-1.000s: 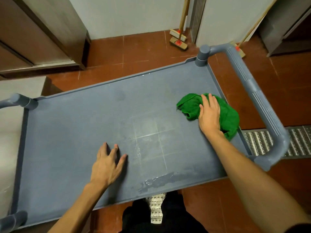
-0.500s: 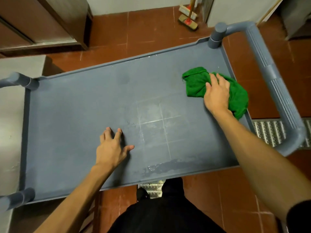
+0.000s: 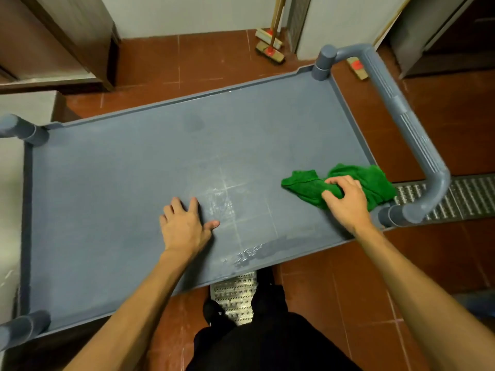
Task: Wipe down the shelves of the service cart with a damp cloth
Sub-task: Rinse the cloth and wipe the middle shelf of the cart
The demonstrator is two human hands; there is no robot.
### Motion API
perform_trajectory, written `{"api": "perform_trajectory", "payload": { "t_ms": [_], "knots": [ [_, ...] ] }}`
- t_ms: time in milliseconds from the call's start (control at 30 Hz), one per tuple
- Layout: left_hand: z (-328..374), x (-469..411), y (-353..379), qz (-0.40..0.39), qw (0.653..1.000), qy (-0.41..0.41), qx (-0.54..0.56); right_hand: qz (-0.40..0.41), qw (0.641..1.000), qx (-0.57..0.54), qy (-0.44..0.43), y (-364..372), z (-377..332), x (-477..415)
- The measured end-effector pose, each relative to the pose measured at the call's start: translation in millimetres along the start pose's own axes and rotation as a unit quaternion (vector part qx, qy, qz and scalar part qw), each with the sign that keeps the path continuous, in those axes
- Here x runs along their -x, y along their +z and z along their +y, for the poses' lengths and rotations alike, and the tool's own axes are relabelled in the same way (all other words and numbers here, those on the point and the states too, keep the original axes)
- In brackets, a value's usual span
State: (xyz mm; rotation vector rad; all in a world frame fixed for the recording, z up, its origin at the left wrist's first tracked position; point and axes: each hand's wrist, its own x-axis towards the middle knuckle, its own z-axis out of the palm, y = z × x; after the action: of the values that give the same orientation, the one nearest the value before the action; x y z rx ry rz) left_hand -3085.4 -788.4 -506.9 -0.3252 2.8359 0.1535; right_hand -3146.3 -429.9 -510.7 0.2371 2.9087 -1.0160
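- The shelf (image 3: pixel 107 196) is the cart's top one: grey-blue plastic with a low raised rim and a round post at each corner.
- A thick ribbed handle (image 3: pixel 409 129) of the same grey-blue loops between the two posts at the right end.
- Pale scratch lines (image 3: pixel 227 199) cross near the shelf's middle, a faint dark stain (image 3: pixel 192 123) sits toward the far rim, and a wet patch (image 3: pixel 257 251) glistens at the near rim.
- The floor (image 3: pixel 214 62) is red-brown tile with pale grout.
- A perforated metal grate (image 3: pixel 468 194) runs across the floor to the right, passing behind the handle; more of it shows under the near edge of the cart.
- A broom (image 3: pixel 269 50) with a wooden stick and red collar leans against the white wall (image 3: pixel 187 14); a second brush head (image 3: pixel 357 68) lies on the floor behind the handle.
- Steel cabinets (image 3: pixel 53 36) stand at the far left, and another at the far right.
- The person's dark trousers (image 3: pixel 267 344) show at the bottom.
- The cloth (image 3: pixel 369 183) is bright green, thick-piled and bunched into folds; it lies on the shelf at the right end, near the near corner, its right edge reaching the rim beside the handle's post.
- The right hand (image 3: pixel 348 202) rests on the cloth, its fingers (image 3: pixel 337 180) and thumb curled round a fold at the middle, grasping it.
- The left hand (image 3: pixel 184 226) lies palm-down on the bare shelf beside the scratch lines, fingers released and spread, well apart from the cloth.
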Motion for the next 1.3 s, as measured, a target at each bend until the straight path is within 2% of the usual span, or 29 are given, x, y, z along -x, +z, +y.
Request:
{"api": "perform_trajectory", "payload": {
  "t_ms": [100, 233, 300, 467, 567, 667, 900, 1133, 1300],
  "knots": [
    [-8, 5, 3, -0.019, 1.0, 0.014, 0.01, -0.018, 1.0, 0.0, 0.016, -3, 1, 27],
    [-48, 25, 3, -0.047, 0.987, 0.065, 0.142, -0.055, 0.997, -0.009, 0.057, -11, -4, 46],
    [-81, 37, 4, -0.055, 0.981, 0.075, 0.171, -0.076, 0.994, -0.01, 0.073, -14, -6, 54],
    [-170, 57, -2, -0.031, 0.982, 0.019, 0.184, -0.107, 0.992, 0.004, 0.073, -13, -13, 63],
    [-199, 73, -2, -0.071, 0.985, 0.036, 0.15, -0.108, 0.992, 0.031, 0.06, -8, -19, 65],
    [-205, 86, 6, -0.111, 0.981, 0.069, 0.143, -0.098, 0.991, 0.075, 0.043, 3, -29, 72],
    [-200, 84, 11, -0.084, 0.987, 0.081, 0.107, -0.097, 0.989, 0.106, -0.019, 57, -68, 101],
    [-202, 83, 6, -0.07, 0.988, 0.09, 0.106, -0.129, 0.982, 0.128, -0.05, 107, -123, 133],
    [-199, 83, -1, -0.113, 0.985, 0.091, 0.093, -0.182, 0.971, 0.131, -0.088, 146, -167, 161]
  ]
}}
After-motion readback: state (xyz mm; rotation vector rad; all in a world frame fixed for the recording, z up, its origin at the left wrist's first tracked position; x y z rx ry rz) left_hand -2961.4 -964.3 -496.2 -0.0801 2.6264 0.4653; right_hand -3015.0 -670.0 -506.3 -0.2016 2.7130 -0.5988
